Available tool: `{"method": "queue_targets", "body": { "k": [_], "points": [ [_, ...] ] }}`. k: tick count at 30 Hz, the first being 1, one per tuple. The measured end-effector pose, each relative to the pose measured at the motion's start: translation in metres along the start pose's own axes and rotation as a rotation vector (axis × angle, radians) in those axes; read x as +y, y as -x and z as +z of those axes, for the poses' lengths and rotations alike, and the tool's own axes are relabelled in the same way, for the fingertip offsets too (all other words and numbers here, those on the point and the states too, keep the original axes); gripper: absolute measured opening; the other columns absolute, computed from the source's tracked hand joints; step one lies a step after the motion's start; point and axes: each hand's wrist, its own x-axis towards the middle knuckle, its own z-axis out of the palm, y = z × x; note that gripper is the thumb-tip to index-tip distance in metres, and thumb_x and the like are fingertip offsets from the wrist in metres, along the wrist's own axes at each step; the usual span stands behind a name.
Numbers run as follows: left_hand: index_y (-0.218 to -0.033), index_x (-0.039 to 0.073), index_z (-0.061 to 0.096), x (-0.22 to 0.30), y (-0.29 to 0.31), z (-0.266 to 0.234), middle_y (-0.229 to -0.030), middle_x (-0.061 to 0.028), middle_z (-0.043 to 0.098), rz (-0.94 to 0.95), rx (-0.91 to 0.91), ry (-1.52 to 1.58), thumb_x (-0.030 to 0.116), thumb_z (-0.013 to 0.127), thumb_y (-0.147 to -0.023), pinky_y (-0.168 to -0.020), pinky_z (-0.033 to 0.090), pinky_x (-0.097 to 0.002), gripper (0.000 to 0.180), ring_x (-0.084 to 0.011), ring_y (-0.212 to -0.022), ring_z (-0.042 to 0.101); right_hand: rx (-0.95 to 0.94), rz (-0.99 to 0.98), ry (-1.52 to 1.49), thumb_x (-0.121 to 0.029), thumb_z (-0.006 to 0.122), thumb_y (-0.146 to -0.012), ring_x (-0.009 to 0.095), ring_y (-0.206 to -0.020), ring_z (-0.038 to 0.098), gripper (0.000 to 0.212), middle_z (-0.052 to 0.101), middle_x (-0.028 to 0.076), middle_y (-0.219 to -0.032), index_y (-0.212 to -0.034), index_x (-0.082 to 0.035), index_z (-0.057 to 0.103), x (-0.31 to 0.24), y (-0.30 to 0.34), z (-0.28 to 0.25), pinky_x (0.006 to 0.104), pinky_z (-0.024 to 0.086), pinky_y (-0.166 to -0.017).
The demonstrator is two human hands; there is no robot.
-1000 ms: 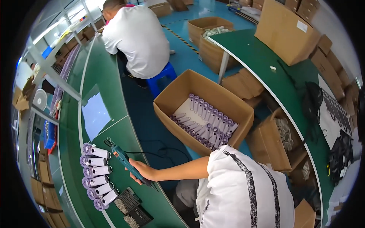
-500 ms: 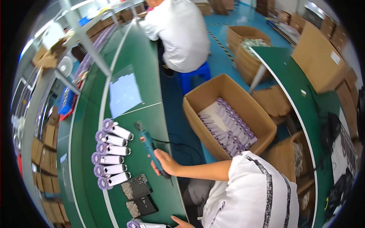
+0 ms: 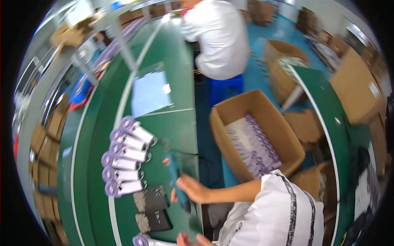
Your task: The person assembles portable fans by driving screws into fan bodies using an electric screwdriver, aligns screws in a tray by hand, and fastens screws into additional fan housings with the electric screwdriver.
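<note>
Plainly, the body of a teal power screwdriver (image 3: 172,166) was clasped by the right hand (image 3: 192,188), its grip clamped firmly, and the tool was held over the green worktop (image 3: 180,127) with its long axis slanted from far left to near right, the thin end being pointed toward the near side. From that grip, a single handheld fan (image 3: 142,240) was placed near and to the left, at the lower edge of the view, its length laid roughly left to right, with the head at the left and the handle directed toward the left hand (image 3: 188,241). By this hand the fan was approached more closely than by the other; whether its grip was closed or apart could not be told, as it was blurred and cut off. Beyond the fan, two dark trays (image 3: 160,221) of small pale bits (image 3: 140,201) were set, and farther off six similar fans (image 3: 125,164) were lined up. The near fan was coloured pale purple at its round head and white along its handle, partly cropped.
</note>
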Motion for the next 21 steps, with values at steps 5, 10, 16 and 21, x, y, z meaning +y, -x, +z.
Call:
{"method": "queue_targets", "body": {
  "k": [5, 10, 16, 21],
  "points": [
    [-0.147, -0.006, 0.038, 0.028, -0.053, 0.028, -0.137, -0.0247, 0.054, -0.387, -0.421, 0.379, 0.025, 0.064, -0.102, -0.105, 0.045, -0.0449, 0.061, -0.0320, -0.123, 0.055, -0.125, -0.044, 0.498, -0.045, 0.051, -0.106, 0.021, -0.079, 0.069, 0.052, 0.070, 0.010, -0.087, -0.130, 0.001, 0.045, -0.046, 0.037, 0.026, 0.0341, 0.054, -0.069],
    [-0.149, -0.006, 0.034, 0.043, -0.048, 0.056, -0.118, -0.0198, 0.062, -0.406, -0.954, 0.139, 0.040, 0.057, -0.103, -0.089, 0.048, -0.0410, 0.069, -0.0320, -0.100, 0.061, -0.410, 0.276, 0.909, -0.044, 0.060, -0.102, 0.023, -0.079, 0.071, 0.053, 0.074, 0.014, -0.091, -0.129, 0.002, 0.057, -0.162, 0.078, -0.071, 0.0337, 0.055, -0.068],
    [-0.159, -0.001, 0.017, 0.007, -0.019, 0.077, -0.079, 0.0006, 0.051, -0.605, -0.923, 0.357, 0.025, 0.061, -0.103, -0.062, 0.040, -0.0247, 0.076, -0.0100, -0.070, 0.046, 1.306, -0.010, 1.422, -0.034, 0.070, -0.092, 0.037, -0.097, 0.070, 0.051, 0.070, 0.025, -0.108, -0.124, 0.005, 0.060, -0.352, 0.142, -0.387, 0.0460, 0.057, -0.079],
    [-0.156, 0.001, 0.025, -0.001, -0.012, 0.063, -0.077, 0.0013, 0.048, -0.648, -0.838, 0.325, 0.021, 0.062, -0.103, -0.060, 0.038, -0.0251, 0.068, -0.0085, -0.068, 0.044, 1.775, 0.470, 1.504, -0.064, 0.055, -0.092, 0.042, -0.132, 0.054, 0.081, 0.056, 0.029, -0.140, -0.132, 0.007, 0.060, -0.414, 0.348, -0.532, 0.0478, 0.043, -0.112]
  ]
}}
